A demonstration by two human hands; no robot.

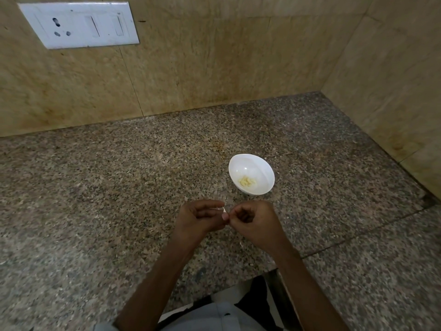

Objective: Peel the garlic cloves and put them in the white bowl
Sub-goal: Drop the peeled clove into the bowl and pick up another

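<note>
Head view. A clove (223, 209), seen only as a small white sliver, sits at the point where the two hands meet, above the counter (119, 187) and just in front of the bowl (250, 163). The left hand (198, 218) pinches the clove between thumb tip and forefinger tip, and its other fingers curl loosely beneath. The right hand (253, 219) is curled, knuckles up, with its thumb and forefinger brought against the left thumb at the same spot. Whether it grips the clove, its skin, or only touches it cannot be told, since the fingers hide the contact. Both forearms rise from the lower edge and converge, wrists slightly bent, and the hands are held clear of the counter.

The bowl stands upright on the counter just beyond and slightly right of the hands, apart from them. A small heap of pale yellow peeled cloves (247, 181) lies at its bottom. Nothing lies between hands and bowl. A brownish stain (218, 144) marks the counter behind the bowl. The tiled wall (214, 56) closes the corner at back and right and carries a white switch plate (78, 25) at upper left.
</note>
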